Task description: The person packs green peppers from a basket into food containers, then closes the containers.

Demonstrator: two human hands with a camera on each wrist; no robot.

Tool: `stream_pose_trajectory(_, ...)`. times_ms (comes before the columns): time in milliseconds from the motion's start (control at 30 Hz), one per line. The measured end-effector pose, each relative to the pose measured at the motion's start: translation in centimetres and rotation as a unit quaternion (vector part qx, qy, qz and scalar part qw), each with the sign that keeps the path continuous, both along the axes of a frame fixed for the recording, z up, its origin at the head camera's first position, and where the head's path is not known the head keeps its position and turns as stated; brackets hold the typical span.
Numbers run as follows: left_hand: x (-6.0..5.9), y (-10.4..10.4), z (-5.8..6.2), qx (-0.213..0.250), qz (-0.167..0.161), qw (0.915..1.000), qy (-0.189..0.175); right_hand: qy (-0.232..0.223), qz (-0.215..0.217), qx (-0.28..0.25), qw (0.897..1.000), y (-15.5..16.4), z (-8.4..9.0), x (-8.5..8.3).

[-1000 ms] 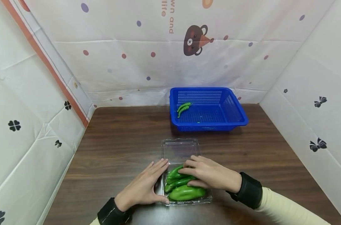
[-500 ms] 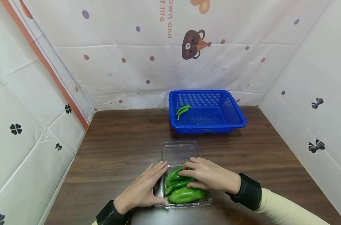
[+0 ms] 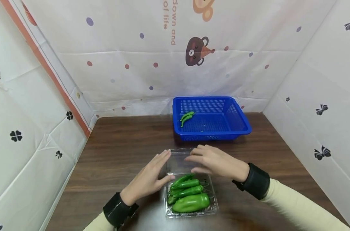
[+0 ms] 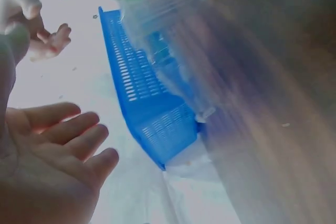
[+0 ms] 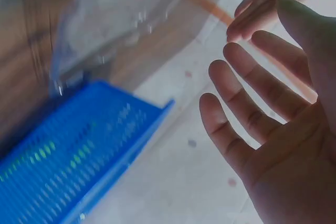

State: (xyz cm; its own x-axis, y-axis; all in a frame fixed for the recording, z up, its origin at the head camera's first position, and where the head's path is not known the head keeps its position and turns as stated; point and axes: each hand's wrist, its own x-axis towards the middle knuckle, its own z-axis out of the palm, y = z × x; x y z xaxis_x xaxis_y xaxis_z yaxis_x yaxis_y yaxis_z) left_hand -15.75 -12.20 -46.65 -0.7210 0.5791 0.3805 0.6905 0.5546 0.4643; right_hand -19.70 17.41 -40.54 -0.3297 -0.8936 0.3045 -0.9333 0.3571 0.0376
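An uncovered clear plastic clamshell box sits near the front of the table, its lid folded back behind it. Inside lie several slim green peppers side by side, with a fatter, paler green pepper at the front. My left hand hovers above the box's left side, fingers straight and holding nothing. Above the lid and the back of the box hangs my right hand, fingers loosely bent around nothing. Both wrist views show bare palms: the left palm and the right palm.
A blue perforated basket stands behind the box, against the back wall. Two small green peppers lie at its left end. Patterned white sheeting encloses the brown wooden table at the back and sides.
Both hands have lifted off and moved away from me. The right has come off the peppers and the left off the box's edge. The peppers lie uncovered in the box.
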Motion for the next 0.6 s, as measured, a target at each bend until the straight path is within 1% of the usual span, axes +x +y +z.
stream_pose_trajectory(67, -0.8, 0.3, 0.4, 0.01, 0.006, 0.9999, 0.008, -0.006, -0.008, -0.012, 1.0, 0.1, 0.6, -1.1)
stream_pose_trajectory(133, -1.7, 0.5, 0.7, 0.016, 0.014, 0.9997, 0.013, -0.02, -0.02, -0.02, 0.999, 0.2, 1.3, -2.0)
stream_pose_trajectory(267, -3.1, 1.2, 1.2, 0.019, 0.024, 0.9994, 0.014, -0.046, -0.047, -0.027, 0.997, 0.3, 2.2, -3.9)
stream_pose_trajectory(433, -4.7, 2.0, 1.7, 0.014, 0.025, 0.9995, 0.014, -0.065, -0.082, -0.013, 0.994, 0.4, 3.1, -6.4)
stream_pose_trajectory(600, -6.1, 2.6, 1.9, 0.003, 0.034, 0.9994, -0.002, -0.118, -0.125, 0.009, 0.985, 0.6, 4.0, -9.3)
